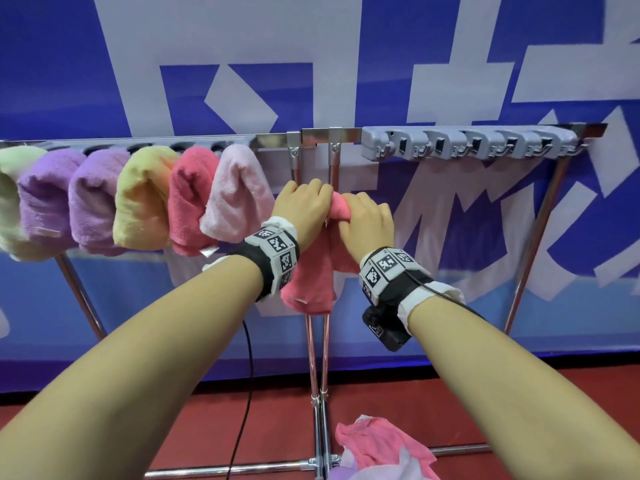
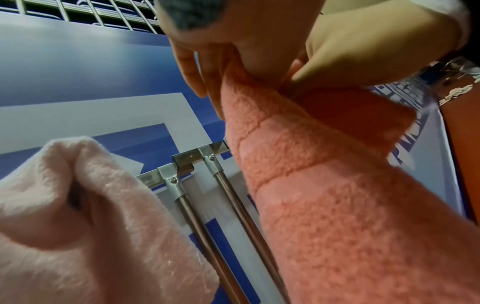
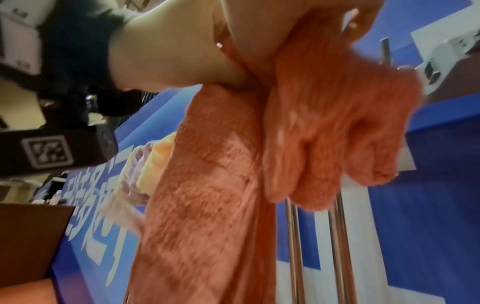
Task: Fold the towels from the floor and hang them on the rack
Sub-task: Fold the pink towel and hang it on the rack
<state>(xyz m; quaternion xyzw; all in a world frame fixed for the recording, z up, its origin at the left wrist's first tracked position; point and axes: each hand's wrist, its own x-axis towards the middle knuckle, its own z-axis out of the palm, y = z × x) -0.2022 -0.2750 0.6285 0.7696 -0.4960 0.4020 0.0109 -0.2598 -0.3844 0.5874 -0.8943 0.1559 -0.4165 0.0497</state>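
Both hands, left hand (image 1: 302, 206) and right hand (image 1: 367, 226), fingers curled round the folded pink towel (image 1: 310, 285) held before the rack (image 1: 325, 135), not yet hung; likely unfolding or slipping floorward with any loosened grip.

Large white characters on the blue banner (image 1: 225, 98) are cropped, none readable

Head downward; wrists upward, close

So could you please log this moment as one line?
left hand: holds pink towel | right hand: holds it | rack: six hung
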